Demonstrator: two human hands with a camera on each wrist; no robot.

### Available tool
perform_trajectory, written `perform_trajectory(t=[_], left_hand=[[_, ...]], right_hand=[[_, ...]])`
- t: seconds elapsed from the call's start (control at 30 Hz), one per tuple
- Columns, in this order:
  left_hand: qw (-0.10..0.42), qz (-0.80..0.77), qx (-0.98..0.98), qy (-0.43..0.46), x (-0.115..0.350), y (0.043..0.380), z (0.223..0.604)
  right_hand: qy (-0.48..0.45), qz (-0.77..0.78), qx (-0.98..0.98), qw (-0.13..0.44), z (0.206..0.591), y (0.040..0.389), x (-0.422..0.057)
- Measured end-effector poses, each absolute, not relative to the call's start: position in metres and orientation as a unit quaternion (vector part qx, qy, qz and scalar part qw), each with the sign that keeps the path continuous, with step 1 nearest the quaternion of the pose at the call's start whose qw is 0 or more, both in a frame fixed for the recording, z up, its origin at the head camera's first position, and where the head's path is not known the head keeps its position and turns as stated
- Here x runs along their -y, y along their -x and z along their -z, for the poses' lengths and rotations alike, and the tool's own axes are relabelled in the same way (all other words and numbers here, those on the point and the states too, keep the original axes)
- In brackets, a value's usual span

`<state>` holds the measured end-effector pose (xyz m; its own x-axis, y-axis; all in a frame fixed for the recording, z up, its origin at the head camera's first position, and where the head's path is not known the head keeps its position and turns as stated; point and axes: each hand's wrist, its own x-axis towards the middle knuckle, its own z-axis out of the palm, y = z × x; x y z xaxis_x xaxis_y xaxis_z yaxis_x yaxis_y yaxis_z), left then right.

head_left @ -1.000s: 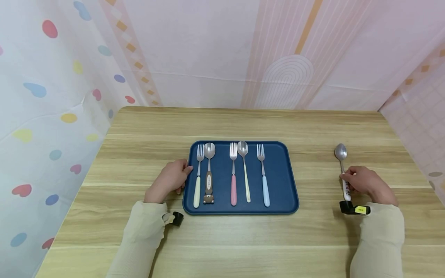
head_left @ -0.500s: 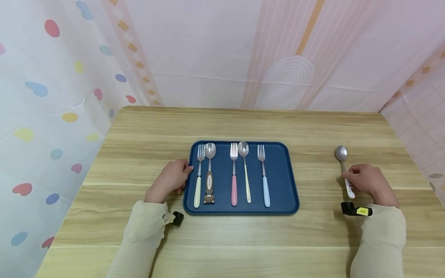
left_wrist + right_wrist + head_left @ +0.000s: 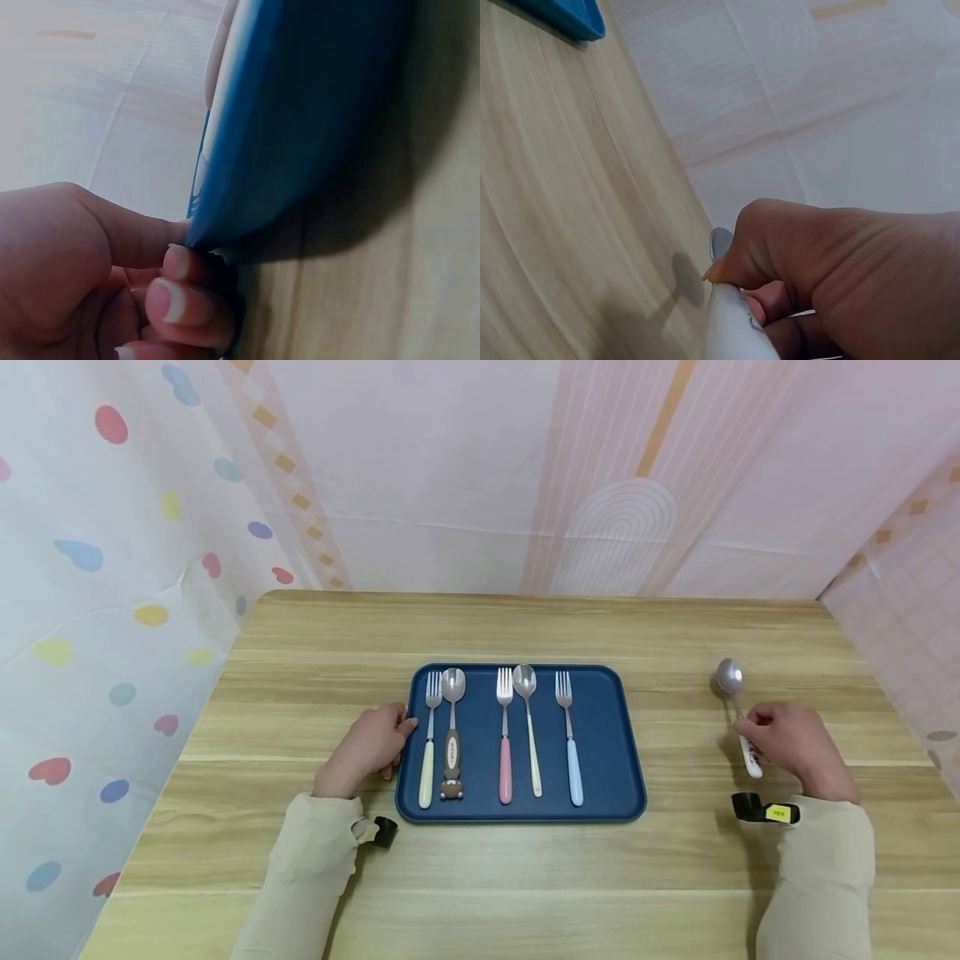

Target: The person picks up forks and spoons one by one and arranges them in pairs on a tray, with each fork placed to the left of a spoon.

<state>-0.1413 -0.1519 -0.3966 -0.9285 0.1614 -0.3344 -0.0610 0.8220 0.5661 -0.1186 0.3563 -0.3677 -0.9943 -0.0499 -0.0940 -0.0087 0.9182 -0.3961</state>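
At the left edge of the dark blue tray (image 3: 607,743), my left hand (image 3: 369,742) pinches the rim. The left wrist view shows the thumb on top of the tray wall (image 3: 300,112) and fingertips below it. Well to the right, my right hand (image 3: 797,745) holds a metal spoon (image 3: 729,677) by its white patterned handle (image 3: 735,326), between thumb and fingers. Its bowl points away from me, and a separate shadow on the wood shows the spoon raised above the table. Part of the handle is hidden by the hand.
On the tray lie a cream-handled fork (image 3: 426,777), a brown bear spoon (image 3: 452,752), a pink-handled fork (image 3: 505,768), a cream-handled spoon (image 3: 534,760) and a blue-handled fork (image 3: 574,768). The wooden table (image 3: 525,877) meets a patterned curtain (image 3: 450,468) behind.
My right hand has lifted the spoon off the table and shifted it slightly away from me. The left hand and the tray have stayed in place.
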Motion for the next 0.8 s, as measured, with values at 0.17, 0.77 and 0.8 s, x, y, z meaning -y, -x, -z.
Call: perform_trajectory(t=[0.17, 0.77, 0.8], left_hand=[[0.188, -0.295, -0.936, -0.026, 0.152, 0.142, 0.398], [0.183, -0.295, -0.937, -0.03, 0.152, 0.141, 0.398], [0.183, -0.296, -0.937, -0.03, 0.152, 0.141, 0.398]], right_hand=[[0.033, 0.195, -0.98, 0.038, 0.366, 0.121, -0.348], [0.122, 0.173, -0.977, 0.002, 0.37, 0.132, -0.3], [0.123, 0.173, -0.977, 0.003, 0.37, 0.132, -0.298]])
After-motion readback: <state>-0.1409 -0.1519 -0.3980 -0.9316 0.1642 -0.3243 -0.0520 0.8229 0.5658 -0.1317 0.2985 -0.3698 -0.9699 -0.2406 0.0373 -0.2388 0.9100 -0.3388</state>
